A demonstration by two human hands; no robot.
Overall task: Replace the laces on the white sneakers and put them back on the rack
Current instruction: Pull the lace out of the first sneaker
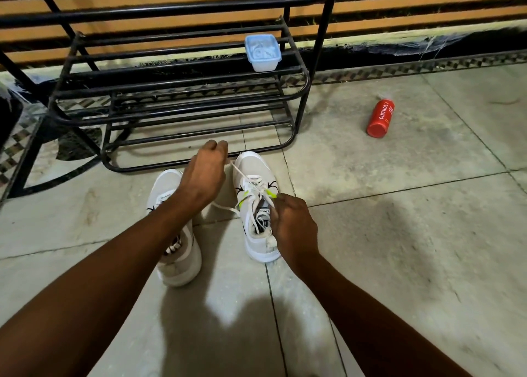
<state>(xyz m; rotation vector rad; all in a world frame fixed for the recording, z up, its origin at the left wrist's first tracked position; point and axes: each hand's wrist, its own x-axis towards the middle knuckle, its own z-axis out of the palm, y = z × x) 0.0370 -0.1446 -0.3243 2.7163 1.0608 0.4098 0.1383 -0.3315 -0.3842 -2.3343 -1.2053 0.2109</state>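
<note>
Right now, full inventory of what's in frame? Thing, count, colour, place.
sneakers: 2, white, on the floor tiles in front of the rack; left sneaker partly behind the left forearm, right sneaker being worked on
lace: 1, white, running from the right sneaker up to the left hand
shoe rack: 1, black metal, against the wall
lidded box: 1, pale blue, on the rack's top shelf, right end
can: 1, red, lying on the floor right of the rack
left hand: pinching the lace end, pulled taut
right hand: fingers curled at the right sneaker's laces
</note>
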